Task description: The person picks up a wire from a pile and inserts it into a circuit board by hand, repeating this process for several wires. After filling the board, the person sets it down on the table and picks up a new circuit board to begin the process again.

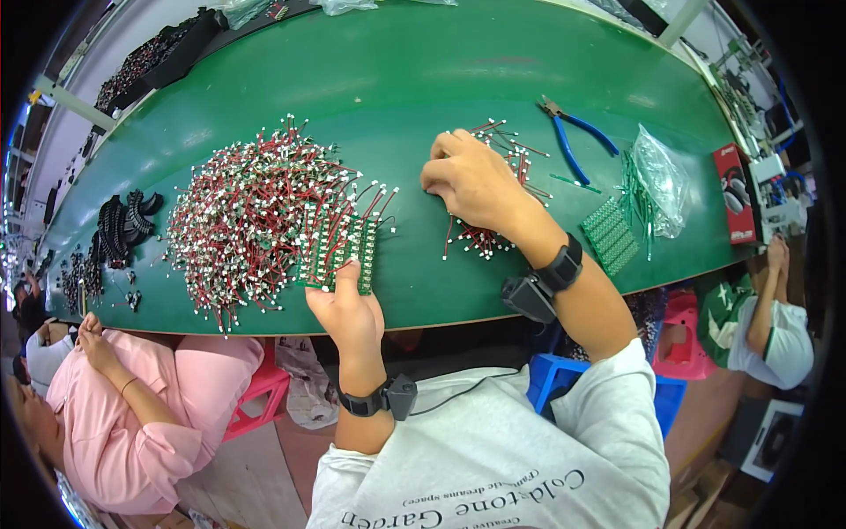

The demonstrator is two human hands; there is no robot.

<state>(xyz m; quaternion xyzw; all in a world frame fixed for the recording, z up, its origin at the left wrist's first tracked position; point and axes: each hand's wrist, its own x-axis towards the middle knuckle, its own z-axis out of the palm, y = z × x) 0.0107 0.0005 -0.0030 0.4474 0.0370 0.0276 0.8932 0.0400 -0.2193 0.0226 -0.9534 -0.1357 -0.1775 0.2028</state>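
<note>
Left hand [346, 310] holds a green board [367, 256]; right hand [476, 181] perhaps touches wires [481, 239].

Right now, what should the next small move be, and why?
Probably bring the right hand across to the green rectangular circuit-board panel. The left hand grips the panel by its near edge, and red wires with white ends extend over it. The right hand is over a small, loose red-and-white wire pile; whether its curled fingers hold anything is unclear.

There are two wire piles [238, 220], one pair of pliers [558, 115], one red box [737, 194].
</note>
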